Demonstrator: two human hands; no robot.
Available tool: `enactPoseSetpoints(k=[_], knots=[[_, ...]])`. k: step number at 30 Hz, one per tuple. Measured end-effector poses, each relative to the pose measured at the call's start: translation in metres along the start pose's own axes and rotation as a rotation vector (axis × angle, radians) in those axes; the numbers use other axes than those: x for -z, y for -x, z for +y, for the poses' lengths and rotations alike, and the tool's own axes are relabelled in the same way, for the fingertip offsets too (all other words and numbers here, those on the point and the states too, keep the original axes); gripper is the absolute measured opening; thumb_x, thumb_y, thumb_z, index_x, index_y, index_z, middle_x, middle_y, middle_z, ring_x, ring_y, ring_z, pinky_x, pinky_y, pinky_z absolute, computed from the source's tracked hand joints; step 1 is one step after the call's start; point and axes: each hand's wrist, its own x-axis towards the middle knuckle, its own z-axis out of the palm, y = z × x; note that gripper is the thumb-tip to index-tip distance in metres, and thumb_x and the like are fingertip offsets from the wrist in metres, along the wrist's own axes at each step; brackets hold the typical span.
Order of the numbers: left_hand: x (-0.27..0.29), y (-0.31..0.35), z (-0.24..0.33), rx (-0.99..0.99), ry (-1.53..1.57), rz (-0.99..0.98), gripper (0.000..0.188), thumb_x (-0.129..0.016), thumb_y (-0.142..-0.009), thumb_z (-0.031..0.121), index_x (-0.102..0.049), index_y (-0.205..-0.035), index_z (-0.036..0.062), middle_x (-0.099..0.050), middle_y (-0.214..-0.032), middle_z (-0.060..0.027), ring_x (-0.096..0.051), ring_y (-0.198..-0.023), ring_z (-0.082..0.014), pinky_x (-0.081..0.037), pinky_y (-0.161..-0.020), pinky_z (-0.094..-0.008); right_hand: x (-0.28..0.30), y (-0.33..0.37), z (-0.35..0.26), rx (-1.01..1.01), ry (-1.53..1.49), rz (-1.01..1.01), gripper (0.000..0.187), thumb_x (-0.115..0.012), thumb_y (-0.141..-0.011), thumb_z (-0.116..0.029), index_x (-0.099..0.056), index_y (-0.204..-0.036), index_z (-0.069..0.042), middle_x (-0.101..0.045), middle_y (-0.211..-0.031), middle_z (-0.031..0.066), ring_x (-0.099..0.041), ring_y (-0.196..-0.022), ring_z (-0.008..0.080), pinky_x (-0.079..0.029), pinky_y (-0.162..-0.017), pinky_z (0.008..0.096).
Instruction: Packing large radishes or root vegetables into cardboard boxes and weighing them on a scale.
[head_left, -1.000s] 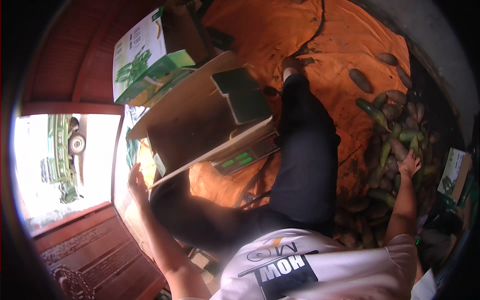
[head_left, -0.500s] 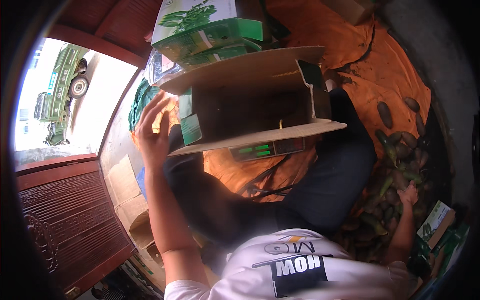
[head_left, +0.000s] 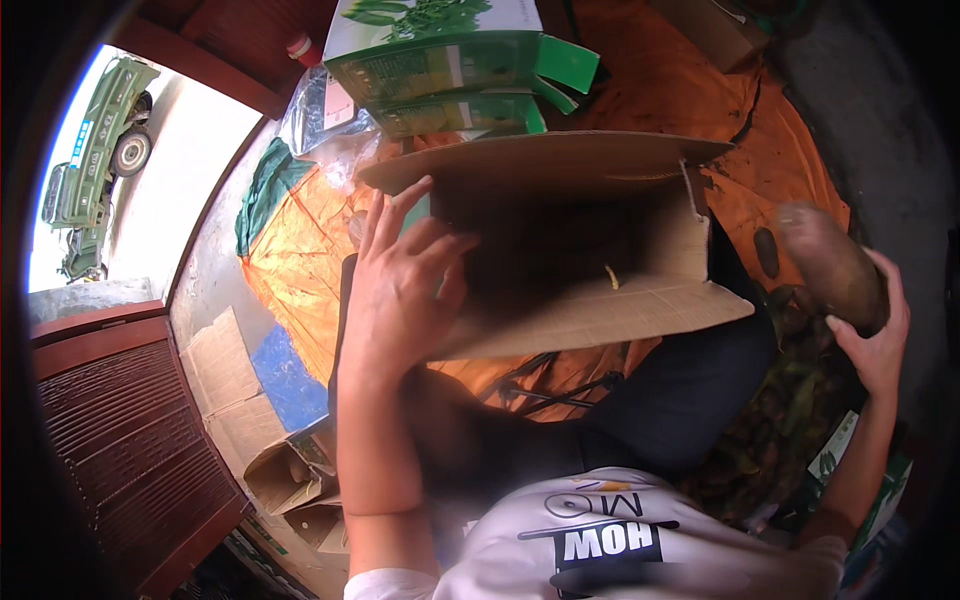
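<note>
Right grip (head_left: pixel 876 325), mine: closed around one brown oblong vegetable (head_left: pixel 832 268), raised above the pile (head_left: pixel 795 425) I was reaching into half a second ago. Left grip (head_left: pixel 405 285): fingers apart, now over the left end of the open carton (head_left: pixel 585 318), formerly beside it; contact I cannot tell. Floor: orange sheet (head_left: pixel 300 235). Room: red carved panel (head_left: pixel 110 430); green vehicle (head_left: pixel 88 160) outside.

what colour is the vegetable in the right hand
Dull brown; the vegetable in the right hand shows in the head view.
</note>
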Motion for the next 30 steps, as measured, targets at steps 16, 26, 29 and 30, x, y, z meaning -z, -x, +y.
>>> enactPoseSetpoints(k=[16, 26, 29, 30], knots=[[0.004, 0.029, -0.029, 0.122, 0.225, 0.164, 0.075, -0.050, -0.073, -0.016, -0.062, -0.143, 0.0082, -0.046, -0.161, -0.0153, -0.039, -0.152, -0.0383, -0.034, -0.125, -0.0521, -0.315, -0.140, -0.165, 0.529, 0.580, -1.049, 0.050, -0.081, -0.073, -0.028, -0.071, -0.116, -0.004, -0.074, -0.115, 0.0161, -0.072, -0.109, 0.0341, -0.058, -0.091, 0.0478], [0.003, 0.027, -0.024, 0.099, 0.247, 0.163, 0.072, -0.048, -0.076, -0.018, -0.064, -0.140, 0.0086, -0.046, -0.161, -0.0143, -0.038, -0.153, -0.0373, -0.036, -0.124, -0.0508, -0.329, -0.152, -0.131, 0.230, 0.716, -1.419, 0.082, -0.083, -0.084, -0.045, -0.052, -0.147, -0.003, -0.065, -0.137, 0.0221, -0.063, -0.127, 0.0384, -0.052, -0.106, 0.0492], [-0.003, 0.025, -0.022, 0.086, 0.261, 0.166, 0.071, -0.048, -0.076, -0.017, -0.065, -0.140, 0.0085, -0.047, -0.161, -0.0139, -0.039, -0.153, -0.0374, -0.036, -0.124, -0.0499, -0.322, -0.145, -0.122, 0.364, 0.651, -1.271, 0.048, -0.072, -0.094, -0.041, -0.074, -0.124, -0.003, -0.071, -0.130, 0.0177, -0.066, -0.123, 0.0354, -0.053, -0.102, 0.0474], [-0.002, 0.028, -0.025, 0.062, 0.269, 0.190, 0.070, -0.048, -0.077, -0.017, -0.065, -0.140, 0.0085, -0.048, -0.161, -0.0136, -0.039, -0.152, -0.0377, -0.037, -0.124, -0.0489, -0.302, -0.144, -0.135, 0.344, 0.531, -1.165, 0.047, -0.067, -0.099, -0.038, -0.071, -0.128, -0.002, -0.071, -0.129, 0.0199, -0.066, -0.122, 0.0372, -0.054, -0.102, 0.0468]])
